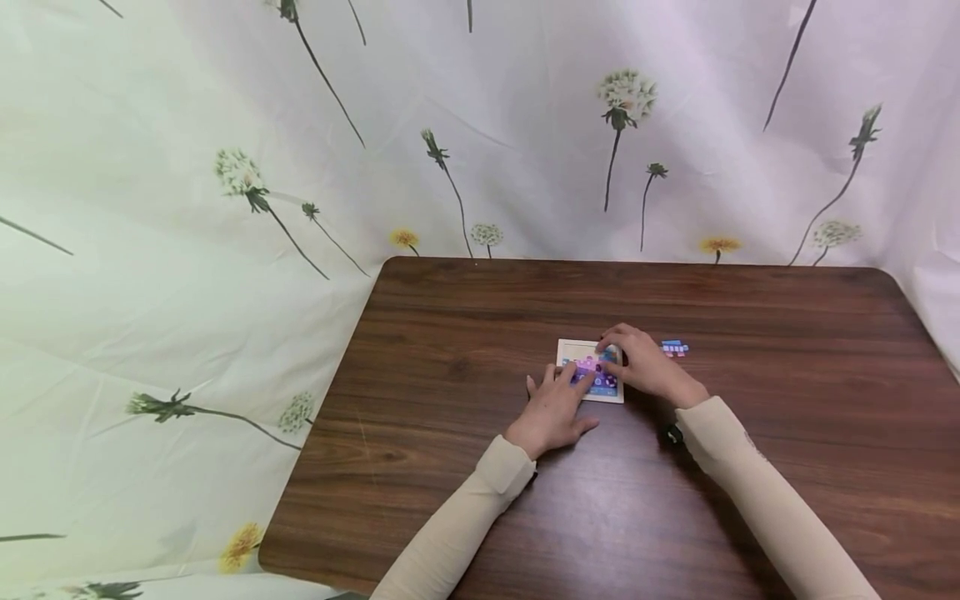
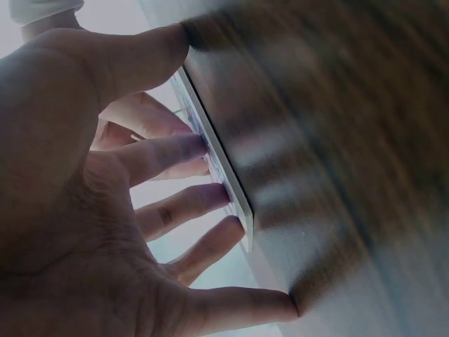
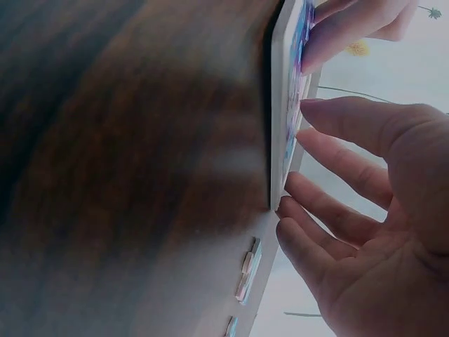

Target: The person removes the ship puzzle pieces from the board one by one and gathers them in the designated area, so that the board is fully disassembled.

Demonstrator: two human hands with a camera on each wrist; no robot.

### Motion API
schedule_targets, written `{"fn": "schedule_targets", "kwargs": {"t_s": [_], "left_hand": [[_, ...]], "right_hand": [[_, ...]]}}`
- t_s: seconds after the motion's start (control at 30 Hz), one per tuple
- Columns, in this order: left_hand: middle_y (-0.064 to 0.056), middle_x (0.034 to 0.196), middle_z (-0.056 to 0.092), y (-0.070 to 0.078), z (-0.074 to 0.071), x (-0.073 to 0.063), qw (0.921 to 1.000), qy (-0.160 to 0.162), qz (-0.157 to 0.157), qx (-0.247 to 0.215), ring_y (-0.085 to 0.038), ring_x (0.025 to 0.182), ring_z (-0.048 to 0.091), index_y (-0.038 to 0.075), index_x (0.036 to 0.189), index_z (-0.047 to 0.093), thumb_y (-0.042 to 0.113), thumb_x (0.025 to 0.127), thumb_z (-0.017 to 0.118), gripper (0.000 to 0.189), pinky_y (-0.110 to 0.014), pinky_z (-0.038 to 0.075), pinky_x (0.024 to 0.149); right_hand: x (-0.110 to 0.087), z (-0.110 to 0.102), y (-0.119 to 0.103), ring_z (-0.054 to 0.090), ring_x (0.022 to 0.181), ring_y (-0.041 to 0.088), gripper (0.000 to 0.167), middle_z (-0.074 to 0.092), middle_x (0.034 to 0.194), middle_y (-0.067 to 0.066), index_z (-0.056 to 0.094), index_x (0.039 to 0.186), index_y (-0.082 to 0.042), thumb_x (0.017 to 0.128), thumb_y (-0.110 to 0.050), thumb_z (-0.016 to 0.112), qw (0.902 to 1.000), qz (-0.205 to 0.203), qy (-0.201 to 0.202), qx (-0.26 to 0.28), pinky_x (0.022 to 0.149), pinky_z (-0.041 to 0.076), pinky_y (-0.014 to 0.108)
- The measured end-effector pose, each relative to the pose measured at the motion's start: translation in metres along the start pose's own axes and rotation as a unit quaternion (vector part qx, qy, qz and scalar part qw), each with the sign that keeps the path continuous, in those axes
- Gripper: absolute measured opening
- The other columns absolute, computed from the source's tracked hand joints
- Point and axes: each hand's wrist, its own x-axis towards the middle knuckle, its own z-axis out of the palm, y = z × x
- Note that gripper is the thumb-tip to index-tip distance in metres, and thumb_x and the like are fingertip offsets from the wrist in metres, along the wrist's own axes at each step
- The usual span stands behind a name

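A small jigsaw puzzle [image 1: 581, 388] with purple and blue pieces lies in a white-rimmed tray [image 1: 561, 345]. My left hand [image 1: 553, 412] is spread over its lower left, several fingertips on the pieces; its thumb stretches out to the table. In the left wrist view the fingers [image 2: 186, 200] are nearly straight and grip nothing. My right hand [image 1: 643, 362] arches over the tray's right side. Its thumb and forefinger bracket a light-blue puzzle piece [image 1: 610, 354], mostly hidden by them. The right wrist view has its other fingers [image 3: 330, 207] by the tray's edge.
Loose blue and pink puzzle pieces [image 1: 673, 348] lie on the table just right of the right hand. The dark wood-grain table [image 1: 420, 450] has rounded corners. A white dandelion-print cloth [image 1: 525, 125] hangs behind it and along the left side.
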Motion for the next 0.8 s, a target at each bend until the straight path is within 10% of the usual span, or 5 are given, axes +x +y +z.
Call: {"fn": "schedule_targets", "kwargs": {"t_s": [0.8], "left_hand": [[-0.006,0.163,0.04,0.0002,0.0006,0.0026,0.9999,-0.006,-0.002,0.011,-0.035,0.144,0.041,0.027,0.161,0.042,0.053,0.098,0.067,0.072,-0.076,0.04,0.109]], "right_hand": [[-0.0028,-0.0025,0.0003,0.06,0.123,0.044,0.02,0.061,0.132,0.025,0.074,0.112,-0.001,0.093,-0.004,0.072,0.9996,0.021,-0.015,0.008,0.103,0.05,0.062]]}}
